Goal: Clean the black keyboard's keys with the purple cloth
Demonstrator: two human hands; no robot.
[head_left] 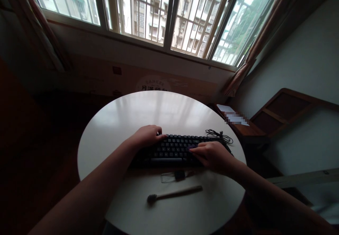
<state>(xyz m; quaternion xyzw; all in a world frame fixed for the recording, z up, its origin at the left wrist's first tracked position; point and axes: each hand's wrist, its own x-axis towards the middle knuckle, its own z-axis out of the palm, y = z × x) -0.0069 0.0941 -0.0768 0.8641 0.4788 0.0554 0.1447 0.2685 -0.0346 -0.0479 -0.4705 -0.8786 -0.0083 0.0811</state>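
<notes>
A black keyboard (172,149) lies across the white round table (127,118). My left hand (148,135) grips its upper left corner, the thumb resting along the top edge. Over the right part of the keys, my right hand (215,154) is closed in a pinch on a small dark purple piece (191,146), which touches the keys; its kind I cannot make out. Below the keyboard lies a wire keycap puller (173,176) with a black middle. Nearer to me is a brush (176,193) with a wooden handle and a dark round bristle head.
A coiled black cable (220,136) lies behind the keyboard's right end. Beyond the table's right edge, papers (233,116) rest on a wooden surface (251,131). A barred window (169,16) with curtains stands behind the table.
</notes>
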